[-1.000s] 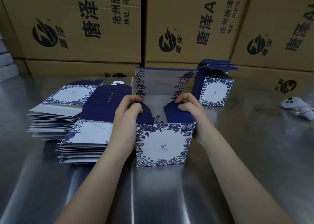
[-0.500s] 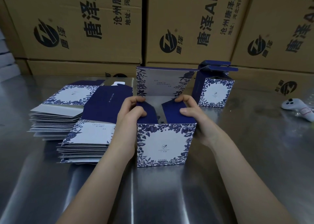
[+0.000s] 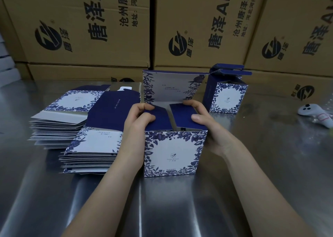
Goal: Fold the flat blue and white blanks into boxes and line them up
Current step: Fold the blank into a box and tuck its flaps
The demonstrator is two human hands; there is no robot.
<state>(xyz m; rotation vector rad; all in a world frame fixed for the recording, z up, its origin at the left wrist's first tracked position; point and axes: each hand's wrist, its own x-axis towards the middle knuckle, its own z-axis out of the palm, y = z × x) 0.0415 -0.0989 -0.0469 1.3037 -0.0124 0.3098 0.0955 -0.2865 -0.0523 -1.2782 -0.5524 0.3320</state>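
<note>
Box (image 3: 173, 154) stands on table (image 3: 270, 164), lid up. Left hand (image 3: 138, 121) pinches left flap (image 3: 155, 117), right hand (image 3: 207, 127) grips right flap (image 3: 182, 115). Blanks (image 3: 90, 128) stacked to its left; finished box (image 3: 226, 96) behind right.

Your left hand (image 3: 139, 118) and right hand (image 3: 201, 118) each pinched a navy side flap of the near box (image 3: 173, 154) on the surface (image 3: 252, 164).
</note>
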